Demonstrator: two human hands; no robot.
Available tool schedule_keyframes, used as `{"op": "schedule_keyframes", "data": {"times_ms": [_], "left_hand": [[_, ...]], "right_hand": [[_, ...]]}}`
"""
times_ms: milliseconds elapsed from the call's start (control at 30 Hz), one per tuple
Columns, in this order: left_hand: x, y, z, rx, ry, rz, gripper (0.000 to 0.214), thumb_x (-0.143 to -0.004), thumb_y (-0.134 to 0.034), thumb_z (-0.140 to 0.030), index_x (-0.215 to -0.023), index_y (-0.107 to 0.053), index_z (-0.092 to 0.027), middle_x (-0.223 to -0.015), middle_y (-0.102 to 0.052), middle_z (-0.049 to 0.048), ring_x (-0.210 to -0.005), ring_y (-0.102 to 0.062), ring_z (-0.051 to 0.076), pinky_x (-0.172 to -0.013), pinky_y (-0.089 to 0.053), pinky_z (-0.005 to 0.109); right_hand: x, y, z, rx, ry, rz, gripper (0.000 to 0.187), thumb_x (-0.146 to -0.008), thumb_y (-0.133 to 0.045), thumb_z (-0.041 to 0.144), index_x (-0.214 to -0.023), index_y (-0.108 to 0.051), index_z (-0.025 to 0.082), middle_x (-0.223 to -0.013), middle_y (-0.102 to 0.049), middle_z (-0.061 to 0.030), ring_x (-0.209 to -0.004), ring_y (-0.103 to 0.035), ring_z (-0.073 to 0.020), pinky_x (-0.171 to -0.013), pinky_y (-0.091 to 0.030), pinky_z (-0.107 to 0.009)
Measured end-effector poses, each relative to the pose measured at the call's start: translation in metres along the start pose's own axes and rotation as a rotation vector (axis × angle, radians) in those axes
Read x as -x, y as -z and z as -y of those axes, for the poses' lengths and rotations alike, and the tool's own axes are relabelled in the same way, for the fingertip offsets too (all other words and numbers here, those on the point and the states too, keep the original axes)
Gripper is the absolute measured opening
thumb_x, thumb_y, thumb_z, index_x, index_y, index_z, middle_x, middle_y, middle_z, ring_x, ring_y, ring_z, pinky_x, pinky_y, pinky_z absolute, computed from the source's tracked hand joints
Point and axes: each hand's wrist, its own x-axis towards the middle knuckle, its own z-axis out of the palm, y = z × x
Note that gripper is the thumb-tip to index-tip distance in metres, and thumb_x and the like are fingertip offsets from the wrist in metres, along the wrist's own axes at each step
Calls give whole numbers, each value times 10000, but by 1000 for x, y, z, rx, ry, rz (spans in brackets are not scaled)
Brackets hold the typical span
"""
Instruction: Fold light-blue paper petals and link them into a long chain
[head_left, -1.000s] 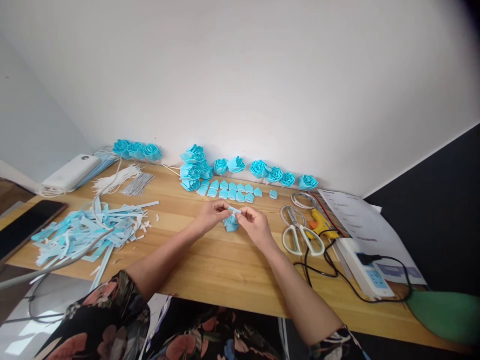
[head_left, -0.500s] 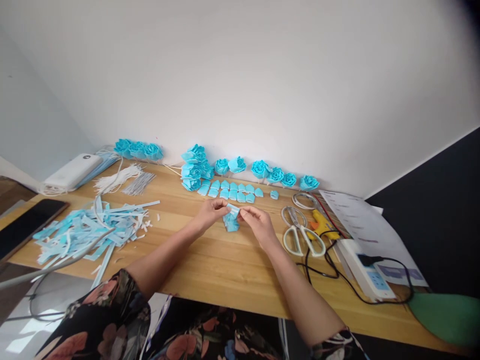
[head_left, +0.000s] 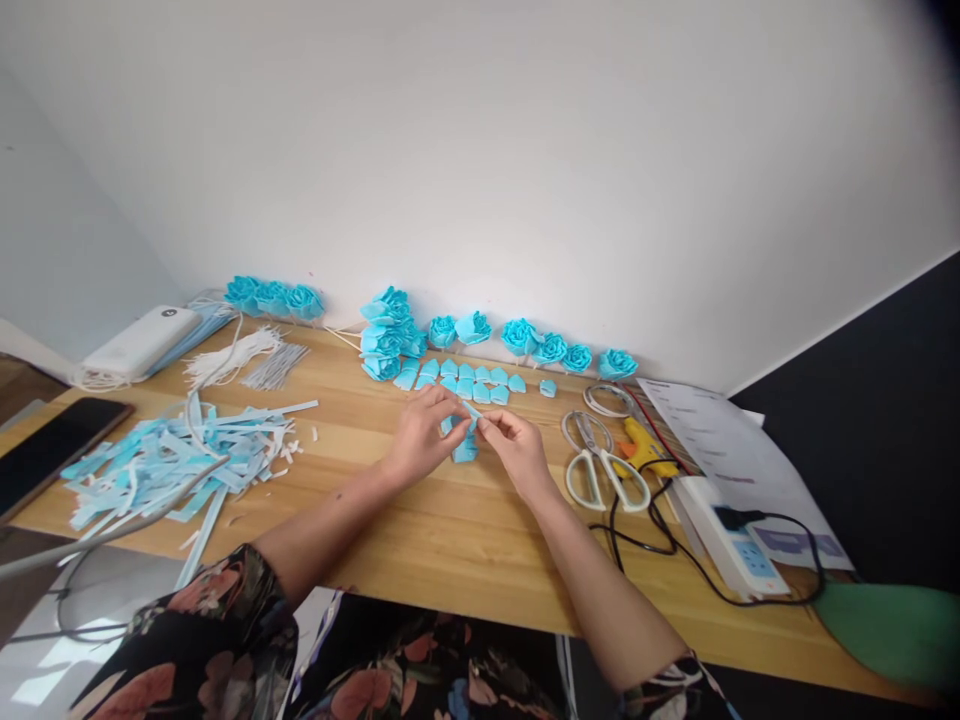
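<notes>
Between my two hands is a small light-blue piece (head_left: 472, 410), thin like fabric or paper, pinched at both ends. My left hand (head_left: 429, 430) has its fingertips closed on the left end, with the back of the hand turned up. The fingers of my right hand (head_left: 514, 447) pinch the right end. Just below the fingers, more light-blue pieces (head_left: 465, 450) lie on the wooden table (head_left: 420, 540), partly hidden by my left hand. Beyond my hands, rows of pale-blue petals (head_left: 480, 384) rest on the wood.
Blue fabric flowers (head_left: 386, 335) line the wall. Scissors (head_left: 604, 470), a yellow glue gun (head_left: 645, 450) and a power strip (head_left: 731, 540) with a black cord lie right. Left are a heap of blue strips (head_left: 202, 450), a phone (head_left: 56, 450) and a white power bank (head_left: 142, 340).
My left hand has rolled over the light-blue piece, which now looks narrower and folded. My right hand keeps its pinch nearly in place.
</notes>
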Motion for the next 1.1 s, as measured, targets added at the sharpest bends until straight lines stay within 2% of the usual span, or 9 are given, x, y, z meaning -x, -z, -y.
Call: {"op": "schedule_keyframes", "data": {"times_ms": [267,600,867,1100], "left_hand": [[2,-4,7,-104,9,49,135,-866,-551,-269,-850,-665,-199,-855,-628,50,-851,-553,189,-806,-400,338],[2,-3,3,-148,-46,62,161,-866,-557,-298,-881,-680,-197,-854,-649,60,-849,-551,199,-792,-397,343],[4,-5,3,-86,-13,71,141,-858,-533,-230,-823,-663,-191,-831,-665,54,-823,-557,194,-790,-403,345],[3,-6,5,-96,-7,81,116,-836,-569,-254,-820,-667,-195,-816,-665,49,-812,-565,194,-780,-404,341]], "right_hand": [[2,0,-2,43,24,33,241,-798,-599,388,-822,-706,173,-787,-725,-58,-741,-667,-199,-700,-532,-297],[5,-2,4,223,139,-13,174,-802,-576,296,-791,-703,178,-748,-720,-36,-678,-652,-177,-648,-502,-267],[6,-3,9,268,174,-11,161,-794,-561,271,-765,-696,189,-741,-718,-30,-694,-655,-185,-679,-502,-274],[5,-2,6,285,191,-11,167,-795,-554,271,-768,-700,196,-741,-717,-30,-685,-651,-183,-686,-505,-280]]}}
